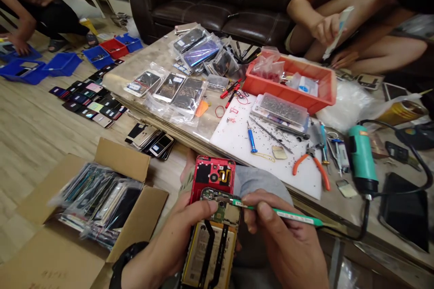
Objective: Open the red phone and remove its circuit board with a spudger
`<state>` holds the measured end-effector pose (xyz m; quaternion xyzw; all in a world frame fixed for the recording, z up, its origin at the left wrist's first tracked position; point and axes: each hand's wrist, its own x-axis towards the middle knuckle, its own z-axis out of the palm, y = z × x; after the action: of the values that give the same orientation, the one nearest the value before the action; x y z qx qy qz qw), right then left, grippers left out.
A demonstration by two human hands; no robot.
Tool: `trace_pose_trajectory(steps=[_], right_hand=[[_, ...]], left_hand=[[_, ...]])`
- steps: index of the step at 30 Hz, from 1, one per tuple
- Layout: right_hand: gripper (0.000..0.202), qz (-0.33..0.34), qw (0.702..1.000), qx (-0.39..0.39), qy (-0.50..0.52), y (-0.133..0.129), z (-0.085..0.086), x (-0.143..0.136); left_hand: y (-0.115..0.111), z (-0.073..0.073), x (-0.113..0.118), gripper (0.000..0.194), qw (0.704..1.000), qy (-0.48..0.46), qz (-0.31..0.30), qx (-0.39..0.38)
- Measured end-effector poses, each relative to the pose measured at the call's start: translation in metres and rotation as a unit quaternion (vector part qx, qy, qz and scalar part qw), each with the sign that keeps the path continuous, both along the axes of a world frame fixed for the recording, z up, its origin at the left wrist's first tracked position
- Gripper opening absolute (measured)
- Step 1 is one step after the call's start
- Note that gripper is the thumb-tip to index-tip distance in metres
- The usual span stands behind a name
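An opened phone lies in my left hand, its battery, two black flex cables and green circuit board exposed. My left thumb rests on the upper part of the board. Just above it is a red back cover with a camera hole; how it is held is hidden. My right hand grips a thin green tool between thumb and fingers. The tool's tip points left and reaches the top of the circuit board, near my left thumb.
On the table are bagged phones, an orange bin, a white mat, pliers and a green heat gun. A cardboard box of phone parts stands left. Two people crouch or sit beyond.
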<state>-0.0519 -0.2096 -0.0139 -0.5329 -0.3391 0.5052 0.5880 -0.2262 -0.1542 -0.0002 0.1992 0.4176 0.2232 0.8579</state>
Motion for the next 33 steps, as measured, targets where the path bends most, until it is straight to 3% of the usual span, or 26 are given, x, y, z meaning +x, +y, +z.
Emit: trace_pose_trajectory(steps=[22, 28, 33], right_hand=[[0.015, -0.004, 0.999, 0.035, -0.038, 0.000, 0.001, -0.001], [0.015, 0.001, 0.982, 0.061, -0.178, -0.003, 0.017, 0.001], [0.017, 0.019, 0.966, 0.086, -0.242, -0.004, 0.024, 0.002]], left_hand=[[0.000, 0.001, 0.000, 0.040, 1.000, 0.006, 0.018, -0.019], [-0.001, -0.001, -0.001, 0.034, 1.000, 0.007, 0.020, -0.008], [0.000, 0.000, 0.001, 0.045, 0.999, 0.004, 0.036, -0.029]])
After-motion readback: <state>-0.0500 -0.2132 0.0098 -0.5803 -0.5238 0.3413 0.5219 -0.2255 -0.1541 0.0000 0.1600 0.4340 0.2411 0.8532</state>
